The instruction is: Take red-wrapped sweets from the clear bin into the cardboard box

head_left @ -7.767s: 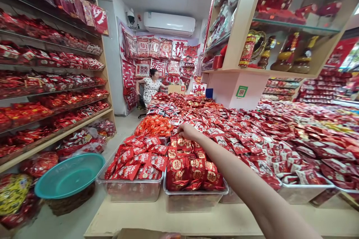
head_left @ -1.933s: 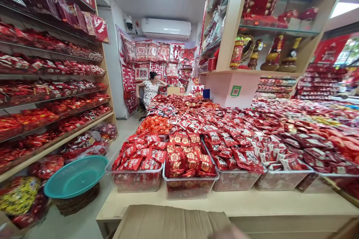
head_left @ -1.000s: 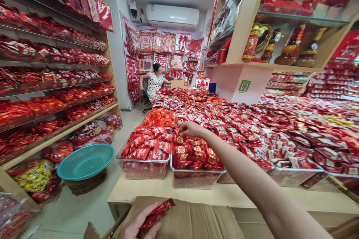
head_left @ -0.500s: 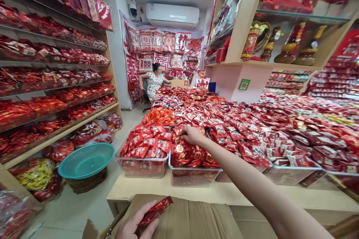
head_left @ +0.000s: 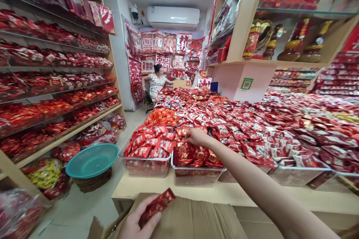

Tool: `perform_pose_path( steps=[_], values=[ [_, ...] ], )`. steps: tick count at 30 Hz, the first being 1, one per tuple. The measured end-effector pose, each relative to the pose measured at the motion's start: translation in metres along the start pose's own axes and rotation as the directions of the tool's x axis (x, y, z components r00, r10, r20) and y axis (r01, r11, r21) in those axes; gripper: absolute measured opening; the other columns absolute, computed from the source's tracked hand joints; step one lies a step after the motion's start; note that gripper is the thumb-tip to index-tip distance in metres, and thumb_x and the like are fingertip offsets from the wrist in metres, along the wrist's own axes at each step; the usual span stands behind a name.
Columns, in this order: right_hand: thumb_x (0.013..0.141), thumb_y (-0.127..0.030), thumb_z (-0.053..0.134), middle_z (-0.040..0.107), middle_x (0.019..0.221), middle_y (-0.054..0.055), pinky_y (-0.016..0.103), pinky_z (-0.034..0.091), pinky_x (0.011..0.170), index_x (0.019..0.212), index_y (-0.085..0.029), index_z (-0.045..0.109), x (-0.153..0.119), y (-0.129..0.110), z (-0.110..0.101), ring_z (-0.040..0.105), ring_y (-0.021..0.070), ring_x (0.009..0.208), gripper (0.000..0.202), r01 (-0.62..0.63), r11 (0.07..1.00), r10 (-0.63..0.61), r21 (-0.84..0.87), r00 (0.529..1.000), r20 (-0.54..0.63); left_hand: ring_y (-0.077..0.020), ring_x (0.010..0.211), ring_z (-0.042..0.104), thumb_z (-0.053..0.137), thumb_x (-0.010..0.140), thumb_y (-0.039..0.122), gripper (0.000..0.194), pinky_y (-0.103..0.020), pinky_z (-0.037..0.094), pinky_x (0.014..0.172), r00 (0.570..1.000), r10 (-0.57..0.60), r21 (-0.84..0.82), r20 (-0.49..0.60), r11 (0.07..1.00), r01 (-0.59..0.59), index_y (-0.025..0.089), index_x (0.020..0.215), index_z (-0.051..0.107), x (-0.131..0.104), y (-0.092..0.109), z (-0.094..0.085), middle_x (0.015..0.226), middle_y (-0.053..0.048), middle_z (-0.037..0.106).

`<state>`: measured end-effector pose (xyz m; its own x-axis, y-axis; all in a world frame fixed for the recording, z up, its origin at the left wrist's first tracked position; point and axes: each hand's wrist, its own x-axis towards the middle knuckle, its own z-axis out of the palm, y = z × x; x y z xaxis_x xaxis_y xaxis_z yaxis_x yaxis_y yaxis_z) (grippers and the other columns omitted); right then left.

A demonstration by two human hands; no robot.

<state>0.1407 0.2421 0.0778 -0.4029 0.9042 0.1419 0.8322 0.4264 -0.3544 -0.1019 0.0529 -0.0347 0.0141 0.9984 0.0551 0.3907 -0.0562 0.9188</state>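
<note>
My left hand [head_left: 141, 218] is closed around red packets [head_left: 158, 204] above a cardboard box [head_left: 193, 216]. My right hand [head_left: 198, 137] reaches over a clear bin [head_left: 198, 176] filled with red and gold packets [head_left: 183, 154]. Its fingers are bent down at the packets near the back of that bin, and whatever is between them is too small to make out. To the left of this bin stands another clear bin [head_left: 147, 168] with red and white packets [head_left: 143, 151].
A teal basin [head_left: 92, 160] rests on a wicker basket at the left. Stocked shelves [head_left: 64, 134] line the left side. Piled packets spread across the display to the right, under a wooden cabinet [head_left: 232, 44]. A person [head_left: 157, 84] sits at the back near a small carton [head_left: 181, 83].
The view has shifted slightly, so most things appear a little farther right. The packets in my left hand are turned to show more of their face. My right hand stays over the same bin.
</note>
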Motion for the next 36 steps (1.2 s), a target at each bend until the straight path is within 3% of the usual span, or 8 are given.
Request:
perform_pose_path(
  steps=[4,9,15,20,23,27,31,36],
  values=[
    [0.082,-0.021,0.043,0.065,0.093,0.007,0.029,0.042,0.075,0.092,-0.016,0.062,-0.048,-0.029,0.001,0.058,0.0176,0.084,0.022,0.060,0.989,-0.042,0.132,0.990,-0.135,-0.0149,0.056,0.058,0.061,0.068,0.038,0.036,-0.021,0.045,0.045,0.997,-0.072,-0.260,-0.002,0.963,0.069,0.021,0.100,0.058,0.004,0.034,0.002,0.066,0.002,0.065],
    [0.072,-0.032,0.060,0.063,0.080,0.001,0.025,0.044,0.059,0.098,-0.019,0.057,-0.114,-0.061,0.031,0.057,0.0134,0.067,0.030,0.078,0.602,-0.205,0.795,0.977,0.059,-0.0100,0.048,0.054,0.064,0.067,0.035,0.042,-0.018,0.036,0.040,0.991,-0.075,-0.407,0.106,0.906,0.112,0.019,0.105,0.054,0.012,0.062,0.016,0.062,0.003,0.061],
    [0.067,-0.041,0.064,0.057,0.061,-0.002,0.021,0.039,0.049,0.076,-0.016,0.051,-0.124,-0.048,0.055,0.053,0.0095,0.052,0.029,-0.055,0.245,0.161,0.968,0.987,0.015,-0.0086,0.058,0.058,0.059,0.073,0.035,0.056,-0.017,0.040,0.045,0.989,-0.150,-0.573,0.021,0.809,0.135,0.029,0.124,0.037,0.024,0.054,0.031,0.078,0.003,0.062],
    [0.066,-0.038,0.066,0.059,0.066,0.000,0.021,0.039,0.050,0.075,-0.017,0.048,-0.125,-0.045,0.074,0.054,0.0102,0.056,0.029,-0.015,0.142,0.261,0.990,0.965,-0.023,-0.0101,0.065,0.058,0.059,0.072,0.038,0.055,-0.017,0.042,0.047,0.979,-0.203,-0.566,0.000,0.808,0.167,0.031,0.121,0.037,0.026,0.039,0.042,0.089,0.001,0.062],
    [0.071,-0.030,0.061,0.061,0.077,0.001,0.024,0.042,0.060,0.100,-0.021,0.046,-0.131,-0.052,0.088,0.057,0.0123,0.068,0.034,0.034,0.235,0.128,0.971,0.990,-0.066,-0.0099,0.055,0.054,0.065,0.066,0.039,0.049,-0.017,0.038,0.041,0.985,-0.157,-0.481,0.078,0.859,0.175,0.023,0.109,0.047,0.025,0.032,0.047,0.073,0.002,0.064],
    [0.072,-0.020,0.057,0.059,0.073,-0.001,0.023,0.041,0.060,0.095,-0.021,0.056,-0.141,-0.056,0.088,0.052,0.0117,0.066,0.022,0.126,0.643,-0.015,0.756,0.988,-0.153,-0.0099,0.046,0.052,0.067,0.061,0.044,0.047,-0.017,0.034,0.037,0.987,-0.136,-0.466,0.083,0.870,0.159,0.020,0.098,0.052,0.022,0.025,0.047,0.060,0.004,0.062],
    [0.072,-0.025,0.058,0.060,0.074,0.000,0.023,0.042,0.060,0.087,-0.019,0.056,-0.132,-0.037,0.051,0.053,0.0124,0.066,0.016,0.132,0.728,0.054,0.673,0.967,-0.248,-0.0125,0.048,0.054,0.065,0.061,0.048,0.047,-0.017,0.033,0.037,0.978,-0.186,-0.481,0.096,0.851,0.209,0.020,0.096,0.053,0.021,0.021,0.048,0.052,0.005,0.059],
    [0.075,-0.029,0.054,0.060,0.084,0.004,0.028,0.044,0.069,0.090,-0.018,0.051,-0.066,0.011,-0.003,0.055,0.0156,0.075,0.019,0.026,0.877,0.199,0.480,0.889,-0.412,-0.0113,0.047,0.055,0.067,0.058,0.050,0.047,-0.016,0.031,0.035,0.983,-0.180,-0.484,-0.020,0.863,0.148,0.020,0.092,0.056,0.023,0.013,0.057,0.061,0.002,0.061]
  ],
)
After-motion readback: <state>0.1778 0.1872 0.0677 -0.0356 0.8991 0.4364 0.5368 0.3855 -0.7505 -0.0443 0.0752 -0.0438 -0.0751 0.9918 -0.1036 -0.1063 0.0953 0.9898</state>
